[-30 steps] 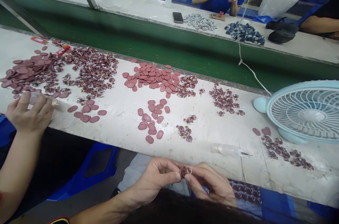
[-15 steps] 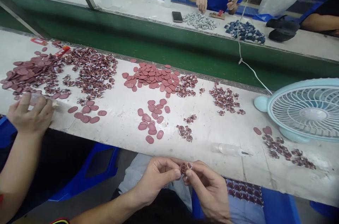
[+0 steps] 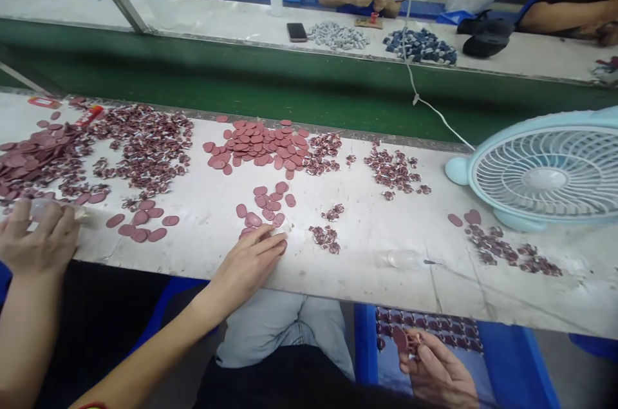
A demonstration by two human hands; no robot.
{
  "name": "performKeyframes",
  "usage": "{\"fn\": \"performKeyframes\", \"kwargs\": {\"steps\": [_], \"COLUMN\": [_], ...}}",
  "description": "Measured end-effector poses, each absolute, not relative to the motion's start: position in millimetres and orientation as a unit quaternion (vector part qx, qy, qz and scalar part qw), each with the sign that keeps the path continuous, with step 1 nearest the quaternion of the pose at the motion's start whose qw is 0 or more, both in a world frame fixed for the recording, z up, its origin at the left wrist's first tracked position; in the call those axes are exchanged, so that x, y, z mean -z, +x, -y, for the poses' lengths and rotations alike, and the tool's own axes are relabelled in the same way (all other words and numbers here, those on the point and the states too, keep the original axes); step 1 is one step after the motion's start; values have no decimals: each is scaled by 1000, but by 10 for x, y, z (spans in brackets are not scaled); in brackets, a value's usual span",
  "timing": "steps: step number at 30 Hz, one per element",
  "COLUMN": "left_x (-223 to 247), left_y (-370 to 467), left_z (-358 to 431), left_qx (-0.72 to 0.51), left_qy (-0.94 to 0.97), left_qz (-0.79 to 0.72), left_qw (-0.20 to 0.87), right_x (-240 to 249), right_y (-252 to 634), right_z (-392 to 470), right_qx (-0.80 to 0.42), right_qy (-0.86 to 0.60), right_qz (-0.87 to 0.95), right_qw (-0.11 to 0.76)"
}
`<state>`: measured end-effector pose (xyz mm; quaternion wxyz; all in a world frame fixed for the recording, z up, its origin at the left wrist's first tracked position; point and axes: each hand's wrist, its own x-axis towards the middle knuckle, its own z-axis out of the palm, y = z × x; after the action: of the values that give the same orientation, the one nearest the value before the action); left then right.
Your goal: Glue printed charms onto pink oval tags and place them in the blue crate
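Observation:
My left hand [image 3: 251, 264] reaches over the small group of reddish oval discs [image 3: 261, 201] on the table, fingers stretched out. Its fingertips touch the edge of the group, and a bit of a disc shows under them. Low at the right, my right hand [image 3: 441, 367] pinches an oval disc with a small brown bow-like piece [image 3: 408, 341] against it. That hand is above a blue tray [image 3: 524, 357], where rows of similar dark-red pieces [image 3: 434, 328] lie on a pale sheet. Small brown pieces [image 3: 324, 238] sit right of my left hand.
A clear bottle with a needle tip [image 3: 403, 259] lies on the table. At the right stands a light-blue fan [image 3: 545, 171] with a white cord. More discs [image 3: 261, 143] and brown pieces [image 3: 393, 167] are heaped behind. A neighbour's hand [image 3: 38, 235] holds a bottle; people work opposite.
My hands have parted. The left moved forward and left to the discs; the right moved right and down over the tray with the piece. The view shifted, and the person opposite brought their hands together.

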<state>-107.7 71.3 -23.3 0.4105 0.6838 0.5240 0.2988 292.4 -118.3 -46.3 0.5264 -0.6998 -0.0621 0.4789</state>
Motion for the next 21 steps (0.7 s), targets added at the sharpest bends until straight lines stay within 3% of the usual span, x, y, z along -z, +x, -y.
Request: {"fn": "performKeyframes", "kwargs": {"steps": [4, 7, 10, 15, 18, 21], "left_x": [359, 279, 77, -110, -74, -86], "left_y": [-1200, -1228, -1178, -1013, -923, -845], "left_z": [-787, -853, -880, -721, -586, -486], "left_qx": [-203, -204, -262, -378, -362, -320], "left_qy": [860, 886, 844, 644, 499, 389], "left_qz": [-429, -398, -414, -439, -461, -541], "left_qw": [188, 124, 216, 500, 638, 674], "right_x": [572, 684, 877, 1217, 1336, 1412], "right_y": [3152, 3207, 3160, 2899, 2756, 2687], "right_z": [1493, 1697, 1864, 2019, 2022, 1995], "right_qx": [-434, -383, -364, -390, -401, -413], "right_qy": [-740, -794, -826, -831, -830, -830], "right_qz": [75, 127, 139, 184, 207, 221], "right_qw": [509, 455, 407, 351, 326, 303]}}
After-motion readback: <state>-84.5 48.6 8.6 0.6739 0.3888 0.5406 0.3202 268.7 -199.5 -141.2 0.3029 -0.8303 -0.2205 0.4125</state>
